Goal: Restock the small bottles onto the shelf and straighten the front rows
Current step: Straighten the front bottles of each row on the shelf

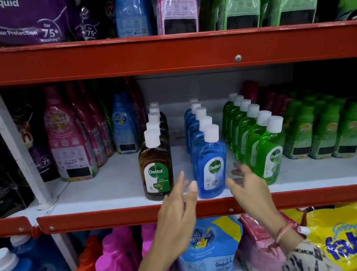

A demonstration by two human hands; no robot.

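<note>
Three rows of small white-capped Dettol bottles run front to back on the middle shelf [111, 195]. The brown row's front bottle [156, 170] stands left, the blue row's front bottle [210, 168] in the middle, the green row's front bottle [268, 155] right. My left hand [178, 209] hovers open just left of the front blue bottle, thumb near its base. On the bottle's other side, my right hand [250, 187] is open too, fingers spread between the blue and green rows. Neither hand holds anything.
Pink [69, 150] and blue [123, 126] softener bottles stand left of the rows, darker green bottles [322, 131] right. A red shelf rail [115, 215] runs along the front edge. Pouches fill the shelf above; pink bottles [114, 266], a blue refill pouch [208, 256] and a yellow bag [349, 241] sit below.
</note>
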